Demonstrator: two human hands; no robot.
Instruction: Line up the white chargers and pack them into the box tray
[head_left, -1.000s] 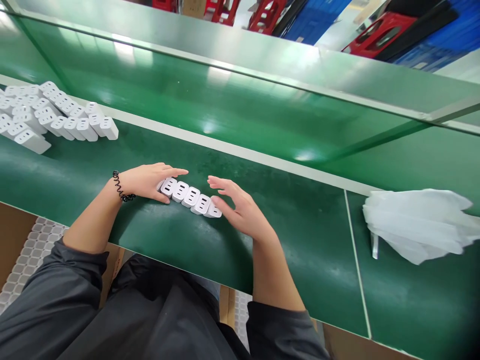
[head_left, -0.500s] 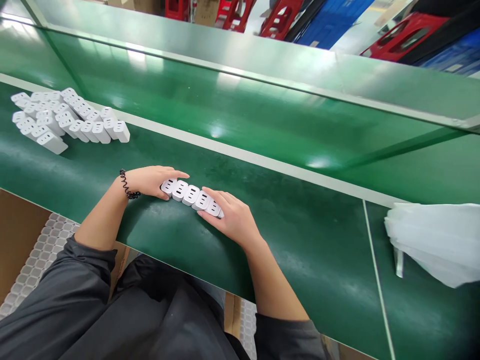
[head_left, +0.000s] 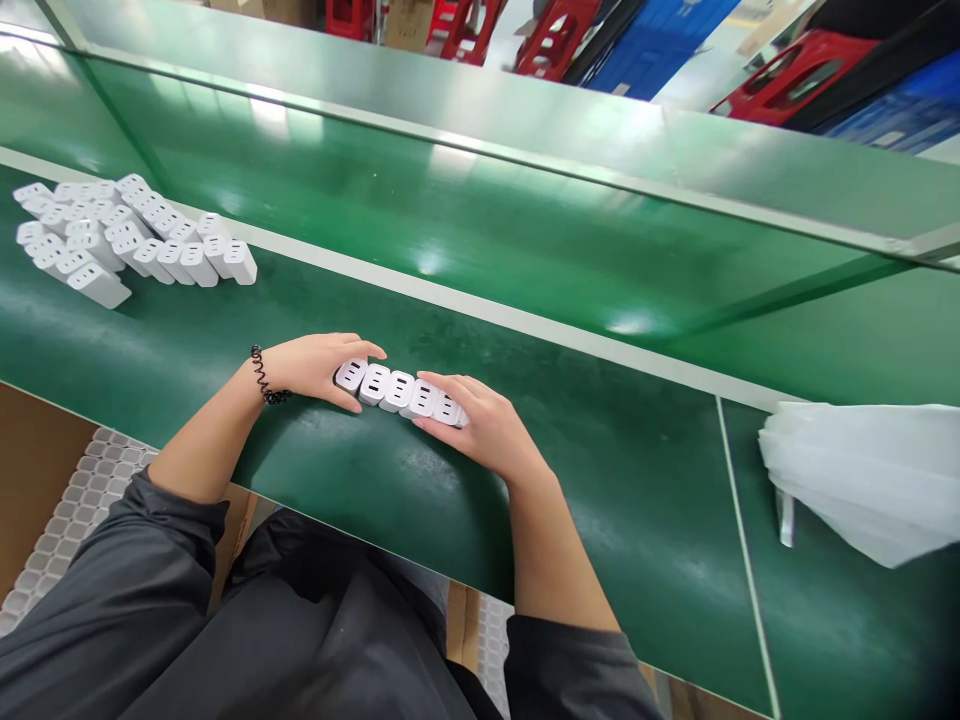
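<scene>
A short row of white charger blocks [head_left: 398, 390] stands side by side on the green bench, dark port slots facing up. My left hand [head_left: 319, 368] is closed about the left end of this row, thumb on the near side and fingers on the far side. At the opposite end my right hand [head_left: 484, 420] grips the last blocks, partly covering them. Both hands press the row together between them. A coiled black band [head_left: 266, 380] circles my left wrist.
A cluster of similar white charger blocks [head_left: 97, 285] stands at the far left. White translucent sheets [head_left: 862, 480] lie on the right, past a pale seam line [head_left: 742, 540]. A raised green ledge [head_left: 420, 225] runs along the back. Trays of white pieces [head_left: 97, 470] sit below the front edge.
Both hands and the row of charger blocks between them have shifted to the right along the bench. My grip on both ends looks the same.
</scene>
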